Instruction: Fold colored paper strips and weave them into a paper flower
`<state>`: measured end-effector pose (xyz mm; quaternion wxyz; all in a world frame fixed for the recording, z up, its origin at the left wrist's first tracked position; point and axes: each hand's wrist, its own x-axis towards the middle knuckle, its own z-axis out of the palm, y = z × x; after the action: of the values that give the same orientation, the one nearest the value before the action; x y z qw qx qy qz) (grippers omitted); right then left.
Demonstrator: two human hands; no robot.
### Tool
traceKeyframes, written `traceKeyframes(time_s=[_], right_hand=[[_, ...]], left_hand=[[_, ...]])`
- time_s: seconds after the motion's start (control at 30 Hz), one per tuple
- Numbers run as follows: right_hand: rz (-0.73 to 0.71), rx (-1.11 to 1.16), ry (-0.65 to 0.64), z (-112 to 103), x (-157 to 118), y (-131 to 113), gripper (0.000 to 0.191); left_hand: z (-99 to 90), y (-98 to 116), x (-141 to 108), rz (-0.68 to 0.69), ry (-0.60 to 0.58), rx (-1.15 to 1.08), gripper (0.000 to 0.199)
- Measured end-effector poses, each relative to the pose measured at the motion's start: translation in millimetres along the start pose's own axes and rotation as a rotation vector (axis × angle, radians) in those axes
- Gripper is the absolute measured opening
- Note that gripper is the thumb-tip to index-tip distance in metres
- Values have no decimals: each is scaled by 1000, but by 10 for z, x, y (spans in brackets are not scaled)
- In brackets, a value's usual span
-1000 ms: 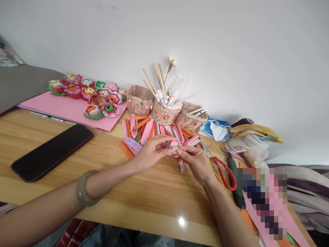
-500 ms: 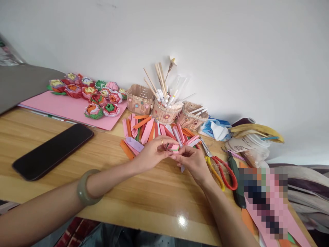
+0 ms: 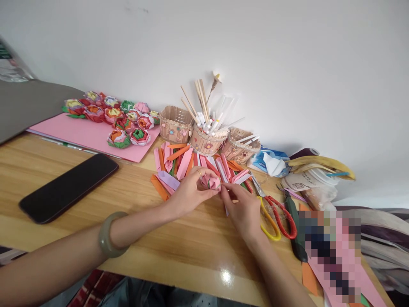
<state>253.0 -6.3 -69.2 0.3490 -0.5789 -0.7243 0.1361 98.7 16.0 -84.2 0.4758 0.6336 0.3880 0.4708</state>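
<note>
My left hand (image 3: 193,189) is closed around a small folded paper flower (image 3: 210,182), pink with a thin green line at its lower edge. The thumb supports it from below while the fingers curl behind it. Thumb and forefinger of my right hand (image 3: 241,204) pinch together at the flower's right edge; a thin strand seems to be there, too fine to name. Behind both hands lies a pile of folded paper strips (image 3: 183,164) in pink, orange, lilac, red and green. Scissors (image 3: 276,215) with red and yellow handles rest just right of my right hand.
Three decorated baskets (image 3: 209,143) stand against the wall, one full of sticks and pens. Finished paper flowers (image 3: 118,138) sit on pink sheets (image 3: 92,130) at left. A phone (image 3: 68,187) lies nearer. At right are tissues (image 3: 271,160), a banana (image 3: 322,163), green-handled pliers (image 3: 294,226).
The paper flower has turned in my left hand, so its folded pink face shows more. My right fingers have shifted to its edge in a pinch. The view has moved slightly.
</note>
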Motion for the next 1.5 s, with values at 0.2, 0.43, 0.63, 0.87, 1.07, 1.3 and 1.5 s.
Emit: traceKeyframes(time_s=[0.2, 0.43, 0.63, 0.87, 1.07, 1.3, 1.5], right_hand=[[-358, -337, 188, 38, -120, 25, 15], [-120, 25, 100, -16, -31, -69, 22], [-218, 126, 130, -33, -81, -53, 19], [247, 562, 29, -86, 38, -82, 18], [287, 719, -91, -88, 89, -82, 18], [291, 773, -54, -104, 79, -83, 15], [372, 811, -94, -117, 110, -65, 16]], left_hand=[[23, -4, -9, -47, 59, -16, 21], [2, 103, 32, -178, 53, -285, 29], [-13, 96, 30, -170, 42, -343, 31], [-16, 73, 34, -34, 21, -176, 33], [-32, 115, 4, 113, -20, 6, 16], [-50, 145, 6, 29, -74, -38, 36], [-48, 169, 7, -111, -133, -158, 34]])
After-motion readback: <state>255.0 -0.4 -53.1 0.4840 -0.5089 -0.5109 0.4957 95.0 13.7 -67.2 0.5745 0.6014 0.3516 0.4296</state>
